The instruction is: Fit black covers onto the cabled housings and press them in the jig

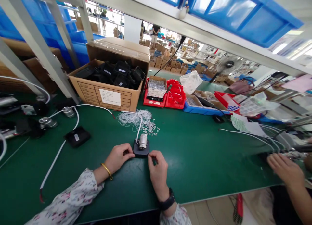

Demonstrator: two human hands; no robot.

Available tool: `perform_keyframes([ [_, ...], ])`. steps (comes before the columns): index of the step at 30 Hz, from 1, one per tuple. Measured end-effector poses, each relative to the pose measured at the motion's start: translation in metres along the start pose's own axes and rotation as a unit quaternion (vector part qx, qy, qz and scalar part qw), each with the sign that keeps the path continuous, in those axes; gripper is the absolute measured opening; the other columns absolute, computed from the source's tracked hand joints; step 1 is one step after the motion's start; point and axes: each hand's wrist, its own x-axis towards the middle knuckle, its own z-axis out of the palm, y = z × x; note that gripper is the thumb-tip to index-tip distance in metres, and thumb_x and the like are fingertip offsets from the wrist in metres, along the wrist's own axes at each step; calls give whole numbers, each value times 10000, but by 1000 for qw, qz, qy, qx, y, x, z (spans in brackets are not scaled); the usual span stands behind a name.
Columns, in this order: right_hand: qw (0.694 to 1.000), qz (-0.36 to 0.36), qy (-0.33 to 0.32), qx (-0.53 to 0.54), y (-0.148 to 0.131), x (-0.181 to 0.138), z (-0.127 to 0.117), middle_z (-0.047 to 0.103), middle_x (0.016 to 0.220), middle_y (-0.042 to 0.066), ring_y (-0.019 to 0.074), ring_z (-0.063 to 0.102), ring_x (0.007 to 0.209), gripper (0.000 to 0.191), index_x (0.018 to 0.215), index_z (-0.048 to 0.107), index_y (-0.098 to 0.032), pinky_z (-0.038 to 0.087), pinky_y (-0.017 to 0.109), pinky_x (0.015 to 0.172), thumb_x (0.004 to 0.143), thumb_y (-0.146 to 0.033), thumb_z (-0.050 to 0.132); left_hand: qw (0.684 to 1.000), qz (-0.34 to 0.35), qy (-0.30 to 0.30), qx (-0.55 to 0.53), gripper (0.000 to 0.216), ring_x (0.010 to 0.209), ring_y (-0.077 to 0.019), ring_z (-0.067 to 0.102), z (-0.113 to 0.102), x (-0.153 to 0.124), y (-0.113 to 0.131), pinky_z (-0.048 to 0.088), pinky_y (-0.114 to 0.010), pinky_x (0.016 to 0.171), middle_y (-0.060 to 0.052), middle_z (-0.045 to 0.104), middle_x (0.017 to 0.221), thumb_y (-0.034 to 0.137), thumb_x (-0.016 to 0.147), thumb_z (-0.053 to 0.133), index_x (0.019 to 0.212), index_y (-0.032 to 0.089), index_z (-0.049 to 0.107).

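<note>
A small black square part [141, 149] with a silver cylinder on top lies on the green bench [190, 160], and a white cable runs from it toward the back. My left hand [118, 156] curls around the part's left edge and grips it. My right hand [158, 168] pinches the part's right front corner with thumb and forefinger. A gold bangle sits on my left wrist and a black watch on my right.
Behind the part lie a tangle of thin white ties [133, 117] and small silver pieces. An open carton of black parts [107, 83] stands at the back left, red and blue trays [174, 98] at the back. A black pad [77, 136] lies left. Another person's hand [285, 168] works at the right.
</note>
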Motion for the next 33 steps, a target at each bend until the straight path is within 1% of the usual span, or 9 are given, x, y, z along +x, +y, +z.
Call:
perform_keyframes([
  [6, 999, -28, -41, -5, 3, -10, -9, 625, 949, 77, 181, 579, 900, 203, 904, 655, -196, 476, 315, 817, 847, -143, 469, 992, -76, -9, -99, 176, 532, -100, 523, 5, 1, -2, 413, -190, 513, 47, 564, 598, 225, 672, 654, 642, 165, 491],
  [12, 995, 43, -86, 26, 7, -15, -16, 600, 1101, 79, 196, 562, 987, 276, 1090, 613, -215, 443, 343, 895, 868, -183, 452, 986, -81, 0, -145, 573, 536, -85, 495, 11, 2, -4, 424, -188, 521, 68, 520, 699, 210, 632, 690, 1138, 175, 421],
  [14, 992, 66, -100, 37, 7, -6, -16, 534, 1199, 90, 187, 577, 894, 439, 1245, 487, -216, 481, 331, 810, 810, -173, 531, 992, -67, -22, -100, 652, 528, -87, 479, 10, 4, -7, 422, -195, 529, 64, 508, 702, 232, 644, 687, 1230, 178, 405],
  [16, 986, 72, -142, 39, 4, 9, -14, 400, 1332, 105, 171, 573, 815, 759, 1374, 279, -235, 501, 312, 718, 707, -149, 632, 997, -50, -29, -45, 663, 541, -101, 484, 8, 5, -9, 419, -206, 543, 55, 517, 702, 261, 642, 695, 1245, 184, 431],
  [18, 979, 48, -197, 30, -1, 25, -13, 318, 1391, 97, 190, 561, 894, 932, 1401, 179, -256, 490, 325, 769, 630, -132, 687, 999, -40, -28, -7, 679, 561, -115, 494, 7, 4, -12, 413, -213, 552, 45, 533, 718, 286, 627, 709, 1245, 189, 444],
  [21, 966, -5, -258, 1, -9, 47, -11, 424, 1309, 58, 237, 483, 1093, 855, 1344, 306, -257, 398, 371, 939, 598, -130, 704, 998, -49, -38, -16, 602, 569, -113, 485, 4, -1, -10, 404, -208, 548, 42, 532, 725, 292, 631, 701, 1179, 175, 481],
  [24, 955, -16, -294, -44, -13, 58, -10, 519, 1155, 46, 241, 514, 1045, 720, 1225, 428, -230, 417, 360, 902, 573, -136, 718, 993, -66, -25, -90, 479, 578, -98, 478, -2, -11, -4, 410, -198, 558, 32, 530, 768, 280, 713, 614, 1152, 170, 458],
  [29, 941, -86, -313, -90, -7, 60, -5, 540, 1104, 59, 232, 552, 994, 612, 1172, 430, -210, 459, 321, 841, 614, -155, 674, 984, -100, 81, -126, 299, 637, -108, 507, -24, -33, -1, 421, -206, 603, 5, 538, 772, 329, 840, 443, 1086, 164, 487],
  [33, 942, -200, -261, -72, -11, 67, -5, 544, 1150, 72, 243, 569, 1012, 548, 1194, 439, -238, 491, 315, 830, 685, -237, 640, 973, -125, 170, -90, 269, 637, -111, 515, -47, -57, -13, 424, -203, 600, 11, 539, 750, 288, 834, 455, 1074, 173, 498],
])
